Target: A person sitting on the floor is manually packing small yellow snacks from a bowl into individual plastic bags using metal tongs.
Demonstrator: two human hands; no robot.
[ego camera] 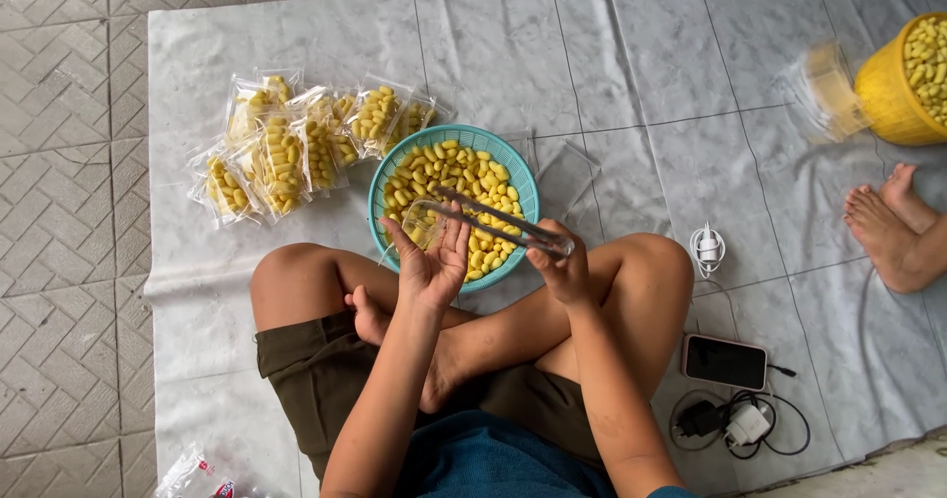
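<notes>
I sit cross-legged on a pale sheet. A teal basket full of small yellow oval pieces stands in front of my knees. Over its near rim my left hand holds an open clear plastic bag, palm up. From the right, my right hand grips a pair of metal tongs, whose tips reach toward the bag's mouth. To the left of the basket lies a pile of filled clear packets of the same yellow pieces.
At the right edge another person's bare feet rest beside a yellow bucket of yellow pieces; a blurred clear bag moves near it. By my right knee lie a phone, chargers with cables and a small white gadget. Grey paving borders the sheet.
</notes>
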